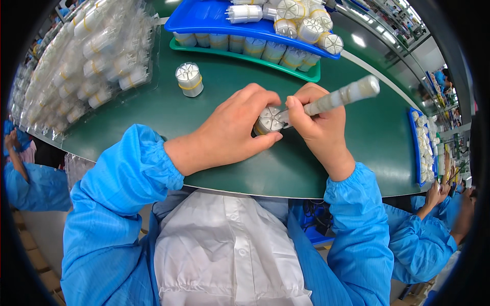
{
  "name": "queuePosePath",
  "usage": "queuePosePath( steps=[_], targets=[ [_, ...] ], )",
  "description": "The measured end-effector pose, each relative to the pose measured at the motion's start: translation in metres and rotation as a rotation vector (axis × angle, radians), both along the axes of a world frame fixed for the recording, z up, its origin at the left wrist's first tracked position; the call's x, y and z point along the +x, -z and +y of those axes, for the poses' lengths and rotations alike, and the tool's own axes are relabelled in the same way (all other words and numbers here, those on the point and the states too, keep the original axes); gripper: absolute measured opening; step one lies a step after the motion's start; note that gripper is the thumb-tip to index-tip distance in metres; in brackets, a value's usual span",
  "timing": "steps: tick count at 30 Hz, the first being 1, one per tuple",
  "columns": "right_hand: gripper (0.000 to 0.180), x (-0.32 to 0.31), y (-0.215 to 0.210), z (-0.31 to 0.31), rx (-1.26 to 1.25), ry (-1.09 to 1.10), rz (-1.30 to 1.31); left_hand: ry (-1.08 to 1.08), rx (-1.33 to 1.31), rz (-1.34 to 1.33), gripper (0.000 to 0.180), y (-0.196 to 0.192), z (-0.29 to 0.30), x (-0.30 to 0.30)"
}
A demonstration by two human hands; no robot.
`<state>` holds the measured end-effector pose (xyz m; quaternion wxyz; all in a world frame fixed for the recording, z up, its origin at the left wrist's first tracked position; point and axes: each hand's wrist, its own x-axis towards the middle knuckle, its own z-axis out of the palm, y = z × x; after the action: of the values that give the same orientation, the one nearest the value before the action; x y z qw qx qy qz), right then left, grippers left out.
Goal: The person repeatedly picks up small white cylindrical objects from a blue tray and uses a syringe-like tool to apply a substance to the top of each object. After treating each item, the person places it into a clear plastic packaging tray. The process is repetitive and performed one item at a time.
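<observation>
My left hand point(224, 130) curls its thumb and fingers around a short white cylinder point(269, 118) that stands on the green table. The cylinder's top is divided like a wheel into several silvery wedges. In my right hand point(325, 133) is a tool with a thick, whitish, wrapped handle point(347, 96), gripped like a pen and slanting up to the right. Its thin dark tip meets the right side of the cylinder's top; I cannot make out the tip's kind. Another such cylinder point(189, 79), with a yellow band around it, stands alone beyond my left hand.
Clear plastic trays point(145, 84) full of banded white cylinders are stacked at the left. At the back, a blue tray point(204, 25) of cylinders rests above a green tray point(311, 76) holding more. Another blue tray point(421, 176) lies far right. Co-workers' blue sleeves point(416, 250) show at both sides.
</observation>
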<state>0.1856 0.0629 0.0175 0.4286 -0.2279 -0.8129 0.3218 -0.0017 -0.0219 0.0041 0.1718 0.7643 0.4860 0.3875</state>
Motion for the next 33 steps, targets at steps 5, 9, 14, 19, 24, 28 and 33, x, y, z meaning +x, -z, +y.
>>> queuePosePath(
  steps=[5,9,14,19,24,28,33],
  targets=[
    [0.018,0.000,-0.008,0.002,-0.444,0.134,0.129,0.124,-0.287,-0.305,0.053,-0.002,-0.001,-0.010],
    [0.019,0.000,0.001,0.007,-0.357,0.141,0.016,0.295,-0.541,-0.814,0.053,-0.017,-0.013,-0.022],
    [0.019,-0.005,0.011,0.010,-0.152,0.157,-0.062,0.203,-0.483,-0.757,0.053,-0.029,-0.041,-0.056],
    [0.019,-0.005,0.006,0.003,-0.111,0.165,-0.094,-0.420,-0.181,0.072,0.044,-0.046,-0.062,-0.091],
    [0.019,-0.008,0.008,0.002,0.019,0.142,-0.151,-0.513,0.114,0.456,0.060,-0.035,-0.043,-0.102],
    [0.017,-0.006,0.014,0.010,0.000,0.172,-0.099,-0.518,0.046,0.642,0.049,-0.035,-0.028,-0.097],
    [0.018,-0.002,0.017,0.012,-0.018,0.209,-0.160,-0.415,0.110,0.417,0.041,-0.050,-0.029,-0.106]
  ],
)
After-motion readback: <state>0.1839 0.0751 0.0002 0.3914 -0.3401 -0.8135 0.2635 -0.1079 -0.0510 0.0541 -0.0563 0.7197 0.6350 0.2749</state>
